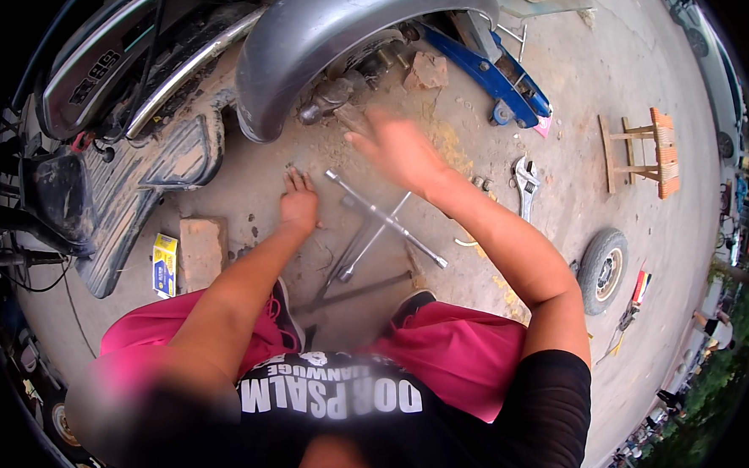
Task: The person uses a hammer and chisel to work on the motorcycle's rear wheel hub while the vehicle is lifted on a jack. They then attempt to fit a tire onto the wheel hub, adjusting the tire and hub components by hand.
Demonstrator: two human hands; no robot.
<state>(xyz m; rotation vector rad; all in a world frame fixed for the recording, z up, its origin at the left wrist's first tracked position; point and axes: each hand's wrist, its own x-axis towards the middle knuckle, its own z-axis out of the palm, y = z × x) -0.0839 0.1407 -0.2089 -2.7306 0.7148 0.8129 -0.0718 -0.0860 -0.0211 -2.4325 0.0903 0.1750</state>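
My left hand (pixel 298 203) rests low on the concrete ground, fingers spread, just left of a metal cross wrench (pixel 384 219) lying flat. My right hand (pixel 396 146) hangs blurred in the air above the ground, fingers apart and holding nothing, close to the wheel hub (pixel 335 92) under the grey scooter fender (pixel 334 28). Both forearms reach out over my pink-clad knees. More long metal bars (pixel 352 258) lie beneath the cross wrench.
An adjustable wrench (pixel 525 183) and a small wheel (pixel 603 270) lie to the right. A blue floor jack (pixel 493 75) sits behind the hub. A brick (pixel 202 252), a yellow box (pixel 164 265) and a scooter floor panel (pixel 153 180) lie left. A wooden stool (pixel 645 155) stands far right.
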